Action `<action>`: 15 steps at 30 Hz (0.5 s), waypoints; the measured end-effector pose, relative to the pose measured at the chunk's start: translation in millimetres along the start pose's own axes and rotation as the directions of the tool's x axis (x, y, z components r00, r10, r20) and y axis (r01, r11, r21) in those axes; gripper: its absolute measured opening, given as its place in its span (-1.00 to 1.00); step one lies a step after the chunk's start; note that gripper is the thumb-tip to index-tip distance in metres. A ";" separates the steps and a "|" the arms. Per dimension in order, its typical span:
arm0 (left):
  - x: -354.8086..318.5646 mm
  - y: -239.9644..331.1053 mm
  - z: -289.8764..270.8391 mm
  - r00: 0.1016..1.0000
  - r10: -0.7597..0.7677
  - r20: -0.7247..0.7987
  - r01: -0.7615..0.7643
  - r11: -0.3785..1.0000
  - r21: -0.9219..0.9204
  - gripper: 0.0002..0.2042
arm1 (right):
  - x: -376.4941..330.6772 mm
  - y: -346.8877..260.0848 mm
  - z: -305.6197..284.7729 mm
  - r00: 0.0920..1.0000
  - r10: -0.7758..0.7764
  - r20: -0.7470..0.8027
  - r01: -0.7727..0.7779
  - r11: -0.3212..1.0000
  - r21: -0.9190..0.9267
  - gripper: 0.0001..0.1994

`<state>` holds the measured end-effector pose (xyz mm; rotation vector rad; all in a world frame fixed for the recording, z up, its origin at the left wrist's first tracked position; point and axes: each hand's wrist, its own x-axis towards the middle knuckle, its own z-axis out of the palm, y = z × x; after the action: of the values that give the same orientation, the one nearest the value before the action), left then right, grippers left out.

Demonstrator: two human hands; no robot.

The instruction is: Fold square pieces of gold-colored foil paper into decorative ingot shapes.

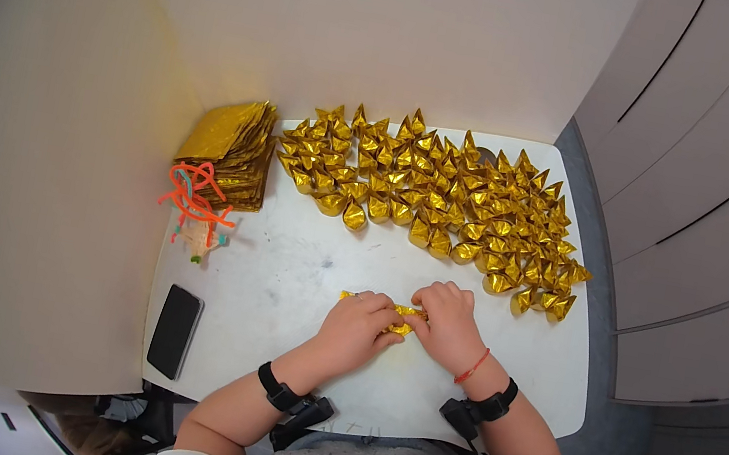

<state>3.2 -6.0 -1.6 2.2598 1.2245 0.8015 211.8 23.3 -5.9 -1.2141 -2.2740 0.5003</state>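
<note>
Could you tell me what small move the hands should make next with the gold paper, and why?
Probably press the fold flat and finish the crease: both the left hand and right hand pinch a partly folded gold paper on the white table, not yet shaped like the finished gold pieces behind.

Office corner – white desk (299, 265), grey cabinets (707, 220), partition wall (371, 24)

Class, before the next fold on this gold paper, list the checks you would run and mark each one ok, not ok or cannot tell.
1. Both hands on the piece: left hand and right hand press the gold paper: ok.
2. Paper flat on the table: ok.
3. Crease aligned: hidden by fingers: cannot tell.
4. Stack of gold sheets within reach: ok.
5. Finished gold ingots clear of the hands: ok.
6. Phone out of the way: ok.
</note>
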 end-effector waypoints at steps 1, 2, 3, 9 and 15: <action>0.3 0.3 0.0 1.000 -0.004 0.007 0.004 1.000 0.000 -0.75 | -1.5 -1.9 0.1 1.000 0.010 -0.012 -0.011 0.998 -0.066 -0.73; 0.6 0.5 0.0 1.000 -0.008 0.014 0.008 1.000 0.000 -0.74 | -1.4 -3.5 -0.7 1.000 0.011 -0.016 -0.013 0.998 -0.066 -0.73; 0.6 1.6 -0.2 1.000 -0.004 0.016 0.004 1.000 0.000 -0.74 | -1.8 -5.5 -3.0 0.999 0.038 -0.012 -0.039 0.995 -0.088 -0.69; -0.2 3.0 -1.4 0.999 -0.022 0.040 0.020 0.999 0.042 -0.67 | -6.3 -1.8 -4.9 0.981 0.176 -0.087 -0.188 0.968 -0.168 -0.65; -0.4 3.7 -3.6 0.999 -0.030 0.045 0.028 0.998 0.049 -0.69 | -7.7 6.6 -11.0 0.958 0.249 -0.145 -0.272 0.947 -0.172 -0.72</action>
<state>2.8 -7.9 3.1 2.2809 1.2654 0.7132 226.3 21.3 -2.6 -1.6100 -2.1064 0.2968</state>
